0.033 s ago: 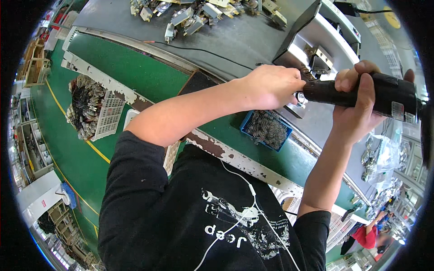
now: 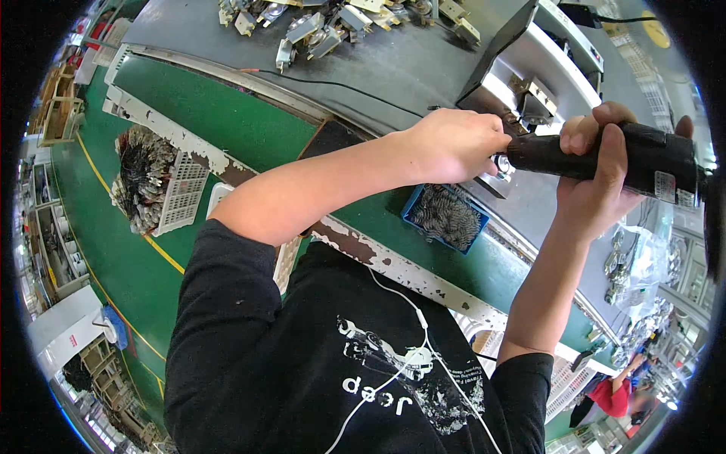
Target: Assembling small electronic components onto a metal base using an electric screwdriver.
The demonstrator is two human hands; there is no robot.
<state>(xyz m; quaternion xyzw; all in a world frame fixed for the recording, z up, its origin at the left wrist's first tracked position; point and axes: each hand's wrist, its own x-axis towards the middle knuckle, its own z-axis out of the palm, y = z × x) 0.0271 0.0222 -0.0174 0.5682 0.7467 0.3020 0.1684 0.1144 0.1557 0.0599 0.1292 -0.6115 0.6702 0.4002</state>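
Observation:
My right hand (image 2: 601, 163) is wrapped round the thick body of a black electric screwdriver (image 2: 650, 155), which lies nearly level with its narrow end to the left. At that end, by the shiny metal tip (image 2: 502, 163), my left hand (image 2: 457, 147) is closed with its fingers curled down. Whatever the left fingers grip is hidden behind the hand. Just beyond the hands, a metal fixture (image 2: 535, 100) stands in front of a bent steel housing (image 2: 499, 64) on the grey bench (image 2: 393, 83).
Several boxy metal parts (image 2: 325, 38) are heaped at the bench's far side. A thin black cable (image 2: 340, 85) crosses it. Below the hands sits a blue bin (image 2: 408, 216) of small coiled metal pieces. A white basket (image 2: 181, 193) of parts stands at left. Someone in red (image 2: 611, 397) is at lower right.

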